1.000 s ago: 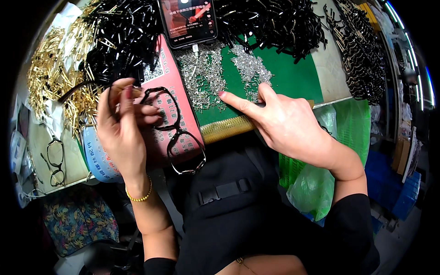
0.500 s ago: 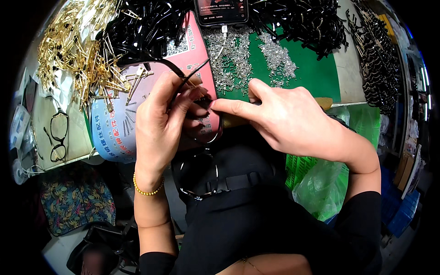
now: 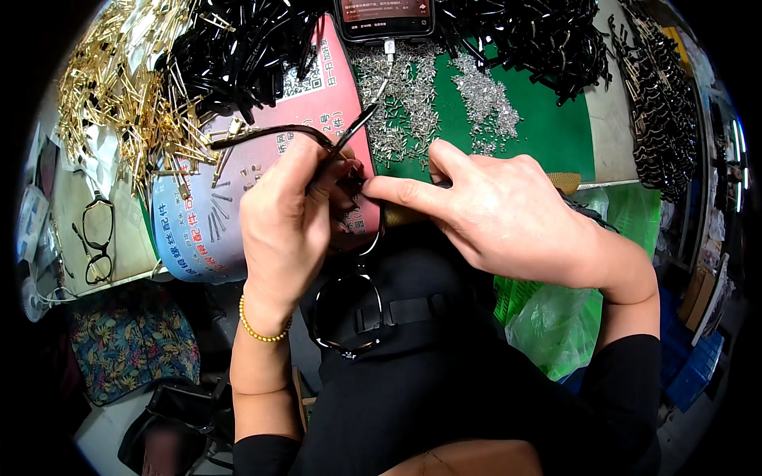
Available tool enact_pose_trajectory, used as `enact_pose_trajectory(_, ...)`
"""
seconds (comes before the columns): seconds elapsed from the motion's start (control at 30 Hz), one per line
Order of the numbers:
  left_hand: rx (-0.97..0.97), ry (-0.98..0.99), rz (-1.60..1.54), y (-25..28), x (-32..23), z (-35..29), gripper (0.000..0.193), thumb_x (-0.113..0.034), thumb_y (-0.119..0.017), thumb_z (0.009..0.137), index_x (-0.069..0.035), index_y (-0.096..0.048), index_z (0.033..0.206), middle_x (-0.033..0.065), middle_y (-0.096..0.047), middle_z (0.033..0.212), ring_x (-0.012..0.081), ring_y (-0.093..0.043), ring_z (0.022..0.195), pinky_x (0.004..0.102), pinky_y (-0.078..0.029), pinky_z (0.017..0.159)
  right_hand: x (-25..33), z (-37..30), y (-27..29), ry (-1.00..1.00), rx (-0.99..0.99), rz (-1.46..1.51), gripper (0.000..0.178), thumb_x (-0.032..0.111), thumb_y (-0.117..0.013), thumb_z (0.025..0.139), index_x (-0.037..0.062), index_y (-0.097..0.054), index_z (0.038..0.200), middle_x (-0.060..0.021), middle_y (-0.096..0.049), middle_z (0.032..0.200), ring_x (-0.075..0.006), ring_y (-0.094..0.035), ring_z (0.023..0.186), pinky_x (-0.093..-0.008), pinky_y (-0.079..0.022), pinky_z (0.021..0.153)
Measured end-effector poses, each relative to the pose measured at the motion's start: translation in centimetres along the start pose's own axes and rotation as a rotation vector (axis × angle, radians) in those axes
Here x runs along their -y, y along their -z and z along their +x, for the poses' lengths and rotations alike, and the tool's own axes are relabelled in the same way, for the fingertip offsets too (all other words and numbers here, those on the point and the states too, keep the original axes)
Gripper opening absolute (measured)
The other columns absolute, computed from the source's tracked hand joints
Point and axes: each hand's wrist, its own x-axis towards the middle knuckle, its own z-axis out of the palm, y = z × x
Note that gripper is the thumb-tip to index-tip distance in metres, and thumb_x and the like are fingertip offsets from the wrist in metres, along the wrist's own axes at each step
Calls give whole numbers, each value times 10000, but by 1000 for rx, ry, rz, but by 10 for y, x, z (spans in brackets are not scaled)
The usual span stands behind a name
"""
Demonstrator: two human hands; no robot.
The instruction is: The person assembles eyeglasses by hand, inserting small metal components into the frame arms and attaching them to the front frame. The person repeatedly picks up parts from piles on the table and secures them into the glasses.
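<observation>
A pair of eyeglasses with dark temples is in my left hand (image 3: 290,214), whose fingers are closed around the hinge area. One temple (image 3: 274,133) sticks out to the left above the knuckles, and another slants up to the right. Below, the rim (image 3: 349,313) hangs in front of my black clothing. My right hand (image 3: 504,214) comes in from the right. Its index finger reaches straight to the hinge area, with the thumb raised apart and the other fingers curled underneath, mostly hidden. Whatever small piece may be at that fingertip is too dark to see.
Gold metal parts (image 3: 131,95) and black temples (image 3: 532,44) lie in heaps at the back. Small silver pieces (image 3: 405,103) and clear bits (image 3: 488,107) cover parts of a green mat (image 3: 556,135). A phone (image 3: 385,20) with a cable stands behind. Another eyeglass frame (image 3: 97,238) lies left.
My left hand has shifted slightly right and turned, so the left-pointing temple sits lower and flatter. The hanging rim has swung a little. My right hand stays almost in place.
</observation>
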Motion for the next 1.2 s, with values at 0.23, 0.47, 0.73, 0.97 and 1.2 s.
enact_pose_trajectory(0.23, -78, -169, 255, -6, -3, -1, 163, 75, -620, 860, -13, -653, 994, 113, -672, 794, 264, -671, 662, 337, -527, 621, -3, -1, -4, 31, -61, 0, 520, 58, -630, 797, 152, -620, 1308, -173, -585, 923, -303, -676, 640, -394, -530, 517)
enact_pose_trajectory(0.47, -91, -291, 445, -4, -3, -2, 70, 50, -627, 906, -7, -623, 947, 120, -674, 789, 217, -656, 594, 317, -498, 560, 0, -3, -6, 58, -89, -34, 521, 59, -634, 793, 153, -626, 1305, -181, -590, 928, -295, -679, 635, -388, -533, 511)
enact_pose_trajectory(0.73, -191, -361, 420, -14, 1, -4, 188, 64, -683, 800, 1, -641, 972, 139, -647, 867, 289, -644, 697, 348, -531, 613, -1, -4, -14, 28, -174, -65, 537, 51, -636, 793, 165, -621, 1318, -195, -595, 948, -297, -688, 653, -385, -537, 514)
enact_pose_trajectory(0.97, -109, -114, 135, -9, 0, -4, 125, 58, -665, 863, -8, -628, 963, 114, -613, 778, 248, -621, 635, 349, -489, 575, 6, -2, -17, 3, -182, -94, 547, 55, -643, 797, 190, -621, 1327, -184, -588, 938, -291, -686, 659, -387, -549, 532)
enact_pose_trajectory(1.2, -123, -124, 51, -11, 3, -5, 119, 30, -647, 927, -11, -640, 1038, 75, -650, 813, 136, -606, 567, 287, -478, 540, 12, -4, -24, -27, -254, -126, 552, 50, -643, 799, 214, -623, 1326, -147, -568, 938, -277, -670, 670, -378, -552, 546)
